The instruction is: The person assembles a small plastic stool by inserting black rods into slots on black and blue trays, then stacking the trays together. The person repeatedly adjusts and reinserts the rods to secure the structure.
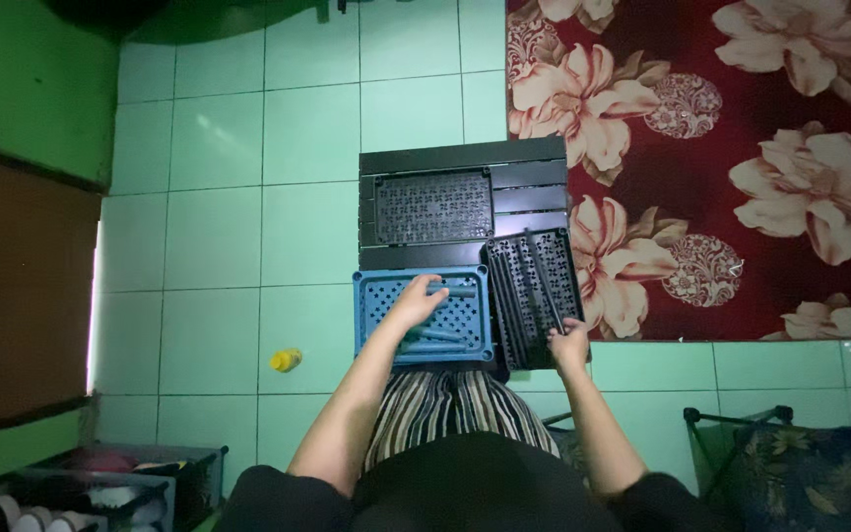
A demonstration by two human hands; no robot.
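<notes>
Pale green tiled floor [219,246], lit dimly, with a dark red flowered rug [741,167] spread at far right and a brown panel along the left wall. Nearest, at lower left, a low rack of shoes [81,488]; at lower right, a dark flowered cushion [800,473] on a black wire frame. Between them, striped cloth [455,409] over the lap.

Just beyond the lap, a blue perforated plastic panel [424,317] lying flat, long axis left to right. Left hand [418,299] resting on top of it, fingers bent around a short blue rod; grip loose rather than tight, though hard to tell for sure. Directly right of the blue panel and touching it, a black perforated panel [534,296], long axis running near to far, slightly tilted. Right hand [569,345] at its near right corner, fingers curled on the edge, pinching it. So: black panel ahead and left of that hand, nearer the right arm; blue one under the left.

Farther off, a larger black ribbed panel [465,202] flat on the tiles, butting against both. Off to the left, alone, a small yellow object [286,361].
</notes>
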